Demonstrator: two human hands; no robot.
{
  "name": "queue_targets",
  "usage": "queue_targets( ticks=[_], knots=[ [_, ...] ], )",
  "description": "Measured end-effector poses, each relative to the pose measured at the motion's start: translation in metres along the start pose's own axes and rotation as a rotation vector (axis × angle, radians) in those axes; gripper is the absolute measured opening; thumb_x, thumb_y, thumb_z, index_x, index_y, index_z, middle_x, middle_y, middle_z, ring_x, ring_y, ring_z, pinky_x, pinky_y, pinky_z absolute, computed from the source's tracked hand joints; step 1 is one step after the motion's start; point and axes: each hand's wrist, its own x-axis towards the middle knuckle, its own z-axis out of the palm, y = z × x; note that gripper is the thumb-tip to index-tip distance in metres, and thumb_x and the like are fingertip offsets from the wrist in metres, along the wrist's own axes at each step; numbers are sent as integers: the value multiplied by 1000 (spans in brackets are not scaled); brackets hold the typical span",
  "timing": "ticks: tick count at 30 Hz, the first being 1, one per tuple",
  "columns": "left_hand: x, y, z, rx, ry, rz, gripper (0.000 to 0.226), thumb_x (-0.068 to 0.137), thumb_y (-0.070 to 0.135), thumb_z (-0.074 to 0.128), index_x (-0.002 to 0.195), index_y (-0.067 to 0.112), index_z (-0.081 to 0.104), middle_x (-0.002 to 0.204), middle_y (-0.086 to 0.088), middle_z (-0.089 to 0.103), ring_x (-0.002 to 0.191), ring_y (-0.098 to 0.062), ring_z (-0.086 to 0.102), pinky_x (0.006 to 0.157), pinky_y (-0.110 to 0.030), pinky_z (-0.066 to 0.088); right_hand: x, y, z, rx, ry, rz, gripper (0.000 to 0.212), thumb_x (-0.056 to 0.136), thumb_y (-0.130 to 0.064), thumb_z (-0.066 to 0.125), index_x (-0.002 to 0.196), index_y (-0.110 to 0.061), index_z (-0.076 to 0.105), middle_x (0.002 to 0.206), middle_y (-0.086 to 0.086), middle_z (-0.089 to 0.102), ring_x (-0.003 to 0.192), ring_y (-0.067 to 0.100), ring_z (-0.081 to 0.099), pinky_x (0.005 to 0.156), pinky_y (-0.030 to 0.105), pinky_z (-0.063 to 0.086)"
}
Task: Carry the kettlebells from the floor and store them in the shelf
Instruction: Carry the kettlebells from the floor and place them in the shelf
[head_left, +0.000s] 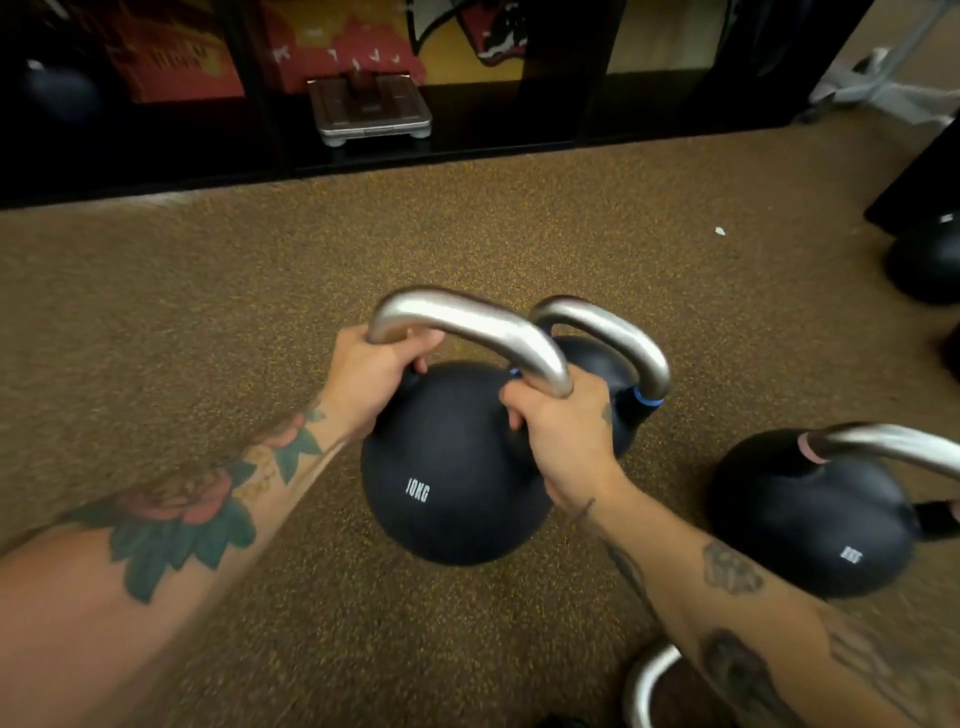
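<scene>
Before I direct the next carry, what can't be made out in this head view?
- Second kettlebell: body mostly hidden behind the 10KG kettlebell and right hand.
- Right kettlebell: weight label too blurred, handle cut by the edge.
- Shelf: left compartments too dark.

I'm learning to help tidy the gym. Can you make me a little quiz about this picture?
1. True or false: both hands hold the same kettlebell.
2. What is printed on the held kettlebell? A) 10KG B) 20KG C) 5KG
3. Fill in: the band on the kettlebell behind it is ____.

Key:
1. True: the left hand and right hand grip the two ends of its handle.
2. A.
3. Blue.
</scene>
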Motion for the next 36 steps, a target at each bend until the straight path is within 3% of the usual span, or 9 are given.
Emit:
queue_targets(
  ticks=[4, 9, 14, 20, 22, 25, 30, 36],
  knots=[
    [-4, 60, -24, -40, 4, 98, 22, 66, 34, 85, 57, 20, 71, 49, 4, 60, 50, -12, 55, 60, -29, 46, 3, -68, 9, -20, -36, -44, 18, 63, -17, 67, 50, -14, 55, 44, 0, 53, 50, 18, 50, 54, 35, 39],
    [-28, 175, -53, -83, 91, 176, 32, 73, 32, 83, 52, 17, 64, 46, 1, 56, 54, -22, 53, 64, -36, 45, -2, -191, 21, -23, -96, -87, 20, 59, -16, 67, 43, -16, 54, 42, 1, 50, 50, 19, 46, 53, 34, 35],
    [-53, 357, -91, -28, 204, 218, 45, 79, 25, 79, 42, 17, 56, 46, -5, 53, 54, -20, 51, 67, -34, 45, -3, -364, 43, 31, -190, -125, 21, 56, -17, 65, 39, -18, 54, 40, -2, 49, 48, 16, 45, 49, 26, 37],
    [-85, 611, -140, -16, 366, 356, 43, 81, 21, 78, 44, 14, 56, 49, -6, 54, 56, -16, 54, 73, -31, 49, -2, -614, 68, 107, -333, -264, 18, 57, -16, 65, 44, -9, 55, 40, 3, 48, 54, 24, 43, 64, 39, 39],
    [-92, 686, -153, -27, 421, 422, 43, 80, 20, 79, 45, 10, 56, 49, -7, 54, 57, -16, 54, 78, -30, 53, -1, -690, 75, 150, -385, -322, 21, 57, -15, 64, 39, -13, 53, 38, 2, 46, 52, 22, 43, 62, 36, 40],
    [-106, 781, -175, -62, 513, 490, 42, 79, 18, 79, 42, 15, 57, 45, -2, 55, 54, -12, 54, 73, -25, 49, -1, -791, 90, 191, -458, -402, 24, 56, -12, 63, 35, -15, 52, 37, 1, 46, 46, 18, 43, 54, 27, 40],
    [-98, 855, -221, -98, 606, 489, 43, 76, 18, 79, 41, 16, 55, 46, -6, 52, 61, -24, 51, 71, -34, 45, 10, -874, 144, 196, -504, -403, 23, 55, -14, 65, 34, -13, 54, 37, 4, 47, 43, 20, 42, 54, 31, 39],
    [-37, 843, -308, -113, 640, 384, 38, 71, 23, 80, 45, 12, 55, 50, -10, 54, 62, -26, 52, 72, -35, 44, 44, -872, 251, 146, -541, -301, 14, 50, -15, 66, 39, -11, 58, 39, 6, 49, 41, 20, 43, 54, 31, 38]
  ],
)
